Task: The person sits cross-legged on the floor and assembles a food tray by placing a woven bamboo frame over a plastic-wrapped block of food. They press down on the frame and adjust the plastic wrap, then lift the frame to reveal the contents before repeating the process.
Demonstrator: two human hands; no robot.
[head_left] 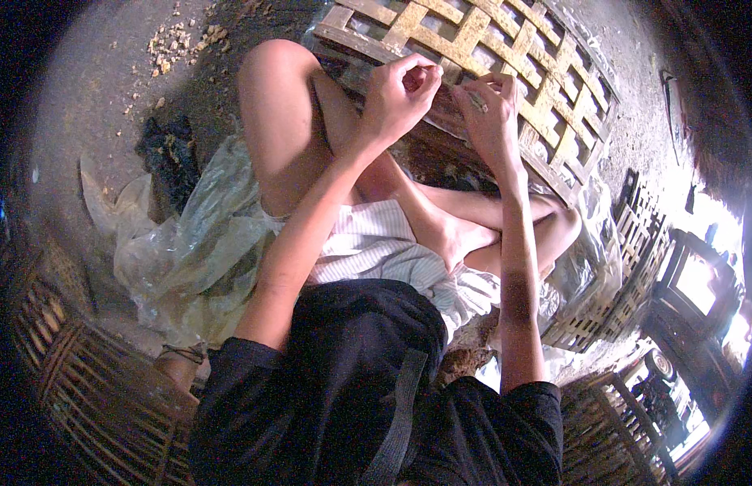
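Two hands, left (396,97) and right (493,121), at the near edge of one woven slat panel (465,53).

Left hand: fingers curled toward thumb in a loose ring, fingertips close to the panel's wooden edge strip (360,42); cannot tell whether anything is pinched. Right hand: fingers bent, knuckles forward, one small pale sliver (479,103) beside the fingers; cannot tell whether gripped. Left forearm (323,194) slanting up and inward; right forearm (519,235) nearly straight ahead. Panel location: beyond the crossed legs (283,121), slanted, near corner close to right knee. Also: one crumpled clear plastic sheet (206,235), left of legs.
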